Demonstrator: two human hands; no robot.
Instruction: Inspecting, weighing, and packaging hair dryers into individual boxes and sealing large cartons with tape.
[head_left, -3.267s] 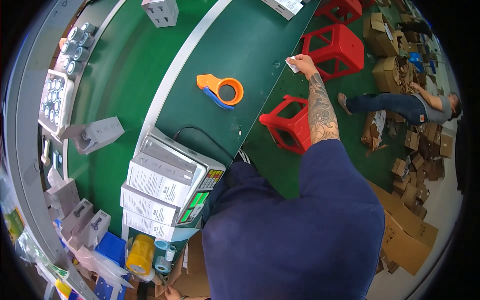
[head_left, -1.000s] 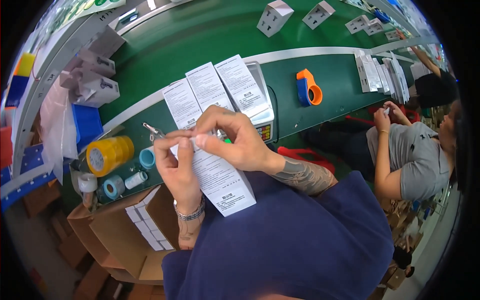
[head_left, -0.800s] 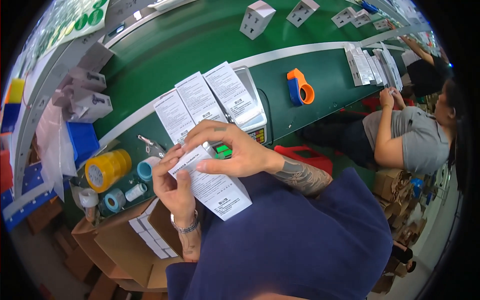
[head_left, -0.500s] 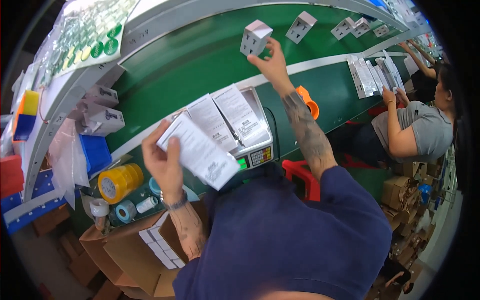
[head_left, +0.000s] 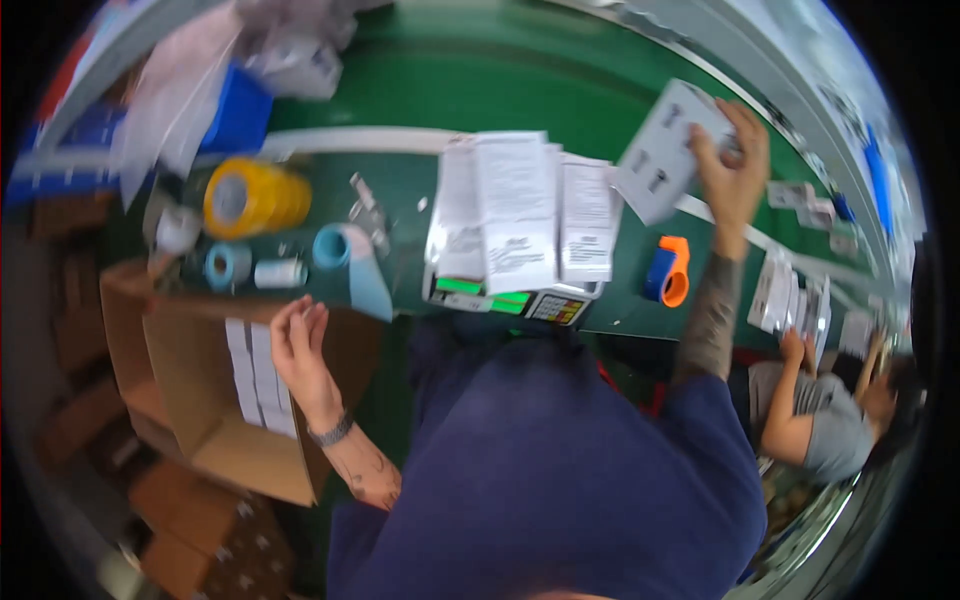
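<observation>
My right hand (head_left: 740,175) grips a white box (head_left: 655,150) with dark pictures on its face, holding it tilted above the green bench right of the scale. Several white printed boxes (head_left: 515,200) lie side by side on the digital scale (head_left: 558,308); the middle one overlaps its neighbours. My left hand (head_left: 303,360) is open with its fingers loosely stretched, and nothing shows in it. It is over the right edge of an open cardboard carton (head_left: 210,350), where white boxes (head_left: 260,375) are stacked in rows.
Yellow tape rolls (head_left: 255,198), a light-blue roll (head_left: 333,247) and a small white roll (head_left: 280,273) sit at the bench's left. An orange tape dispenser (head_left: 675,272) lies right of the scale. A co-worker (head_left: 815,410) handles white boxes at the right.
My left hand has let go of its white box, which now lies on the scale, and moved down by the carton. My right hand has gripped another box and lifted it nearer. The view has turned.
</observation>
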